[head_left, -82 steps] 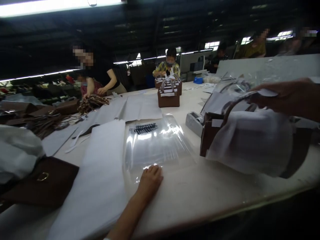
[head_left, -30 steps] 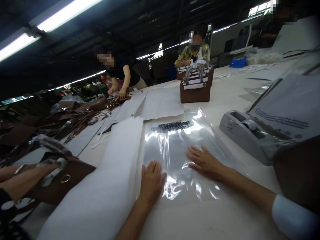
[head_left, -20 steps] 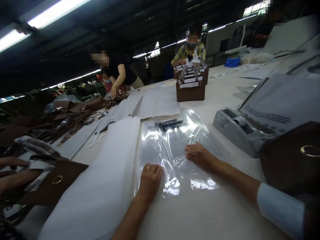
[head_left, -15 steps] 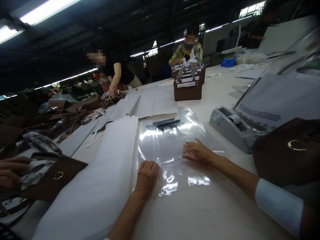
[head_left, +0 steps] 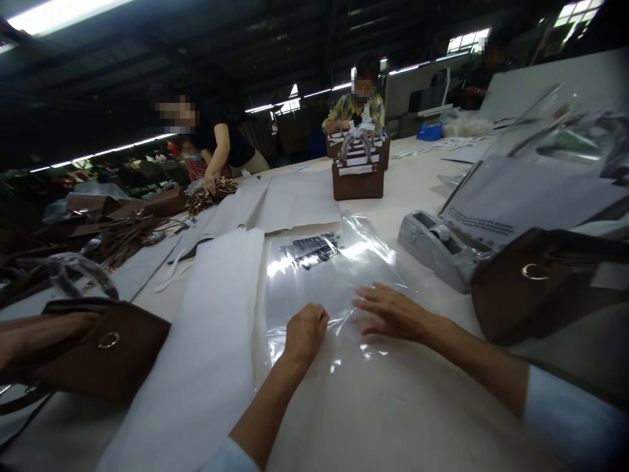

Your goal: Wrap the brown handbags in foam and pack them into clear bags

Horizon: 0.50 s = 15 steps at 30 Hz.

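Note:
A clear plastic bag (head_left: 304,288) with black print lies flat on the white table before me, glossy with reflections. My left hand (head_left: 305,334) is closed at the bag's near part, its fingers curled down onto the film, which creases beside it. What the fingertips pinch is partly hidden behind the knuckles. To its right, my right hand (head_left: 390,313) spreads its fingers just over the film; whether they touch it I cannot tell. Sheets of white paper (head_left: 211,314) lie along the bag's left side. A grey tape dispenser (head_left: 432,249) stands to the right of the bag.
Brown handbags stand on the left (head_left: 113,347) and right (head_left: 521,282); a co-worker's hand (head_left: 73,328) reaches into the left one. Further back is a row of brown handbags (head_left: 358,177). Two people work across the table. Printed plastic bags (head_left: 521,190) rest at the right.
My left hand has moved slightly right and curled tighter. The fingers of my right hand have spread wider. The bag's near part has shifted and creased. The co-worker's hand has gone into the left handbag.

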{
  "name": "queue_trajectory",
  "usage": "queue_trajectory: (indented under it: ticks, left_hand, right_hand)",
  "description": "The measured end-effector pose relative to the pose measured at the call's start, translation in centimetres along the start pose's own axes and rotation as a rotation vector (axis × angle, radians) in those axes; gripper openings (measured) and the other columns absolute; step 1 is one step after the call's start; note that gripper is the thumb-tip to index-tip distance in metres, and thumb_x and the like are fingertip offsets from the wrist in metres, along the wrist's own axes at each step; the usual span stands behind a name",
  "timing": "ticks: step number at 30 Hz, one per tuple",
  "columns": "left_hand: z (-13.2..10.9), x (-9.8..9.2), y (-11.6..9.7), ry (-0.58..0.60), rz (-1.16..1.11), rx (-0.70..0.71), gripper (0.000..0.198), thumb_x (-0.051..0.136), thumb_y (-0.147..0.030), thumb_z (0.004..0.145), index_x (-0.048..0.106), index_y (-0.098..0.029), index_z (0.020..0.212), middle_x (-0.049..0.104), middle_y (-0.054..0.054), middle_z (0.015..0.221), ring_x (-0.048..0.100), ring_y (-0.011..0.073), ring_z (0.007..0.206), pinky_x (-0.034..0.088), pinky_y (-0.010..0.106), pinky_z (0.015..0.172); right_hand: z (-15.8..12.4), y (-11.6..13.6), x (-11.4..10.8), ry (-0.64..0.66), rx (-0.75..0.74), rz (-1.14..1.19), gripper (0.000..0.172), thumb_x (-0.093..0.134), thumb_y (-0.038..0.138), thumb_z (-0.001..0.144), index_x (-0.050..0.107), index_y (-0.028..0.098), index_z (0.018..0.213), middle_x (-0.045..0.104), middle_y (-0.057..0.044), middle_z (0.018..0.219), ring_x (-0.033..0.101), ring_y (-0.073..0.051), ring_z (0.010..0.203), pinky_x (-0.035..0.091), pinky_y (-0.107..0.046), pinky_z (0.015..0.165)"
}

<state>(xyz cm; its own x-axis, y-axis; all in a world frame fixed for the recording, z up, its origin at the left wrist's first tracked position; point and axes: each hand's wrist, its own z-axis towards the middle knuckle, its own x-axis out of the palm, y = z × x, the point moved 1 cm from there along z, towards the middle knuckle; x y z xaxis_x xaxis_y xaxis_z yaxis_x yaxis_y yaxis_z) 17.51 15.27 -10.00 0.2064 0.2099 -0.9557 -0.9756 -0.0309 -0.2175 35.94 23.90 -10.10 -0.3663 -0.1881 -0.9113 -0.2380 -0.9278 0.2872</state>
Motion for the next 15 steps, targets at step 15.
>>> queue_trajectory:
  ticks: [15]
  left_hand:
    - [-2.2,-5.9,-3.4,-0.408,0.153,0.233,0.021,0.044,-0.011,0.083,0.051,-0.018,0.064,0.051,0.0,0.065,0.048,0.0134,0.062,0.035,0.025,0.059]
  right_hand:
    - [4.6,6.0,1.3,0.12,0.416,-0.192,0.026,0.038,0.023,0.089,0.063,0.013,0.088,0.061,-0.013,0.097,0.053,-0.025,0.098,0.039,-0.042,0.087]
